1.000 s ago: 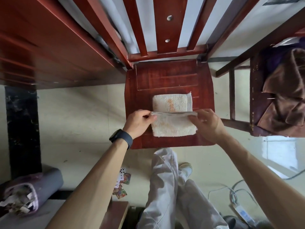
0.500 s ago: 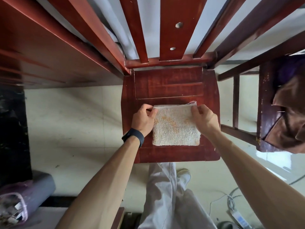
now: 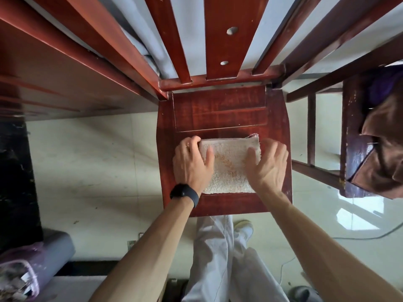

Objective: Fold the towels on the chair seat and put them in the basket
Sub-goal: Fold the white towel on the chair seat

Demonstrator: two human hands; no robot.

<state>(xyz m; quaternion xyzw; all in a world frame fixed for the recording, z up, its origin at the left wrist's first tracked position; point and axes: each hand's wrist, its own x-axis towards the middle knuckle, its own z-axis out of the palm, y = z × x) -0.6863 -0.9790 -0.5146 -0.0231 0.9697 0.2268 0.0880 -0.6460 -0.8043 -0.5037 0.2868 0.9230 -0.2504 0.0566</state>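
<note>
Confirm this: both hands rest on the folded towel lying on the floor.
Wrong: the towel lies on the chair seat, not the floor, as the head view shows. The left hand and right hand do rest on it.

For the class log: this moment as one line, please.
towel folded, on chair seat | left hand holds its left edge | right hand presses its right edge

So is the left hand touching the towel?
Touching. The head view shows the left hand at the left edge of the towel, its thumb lying on top.
</note>
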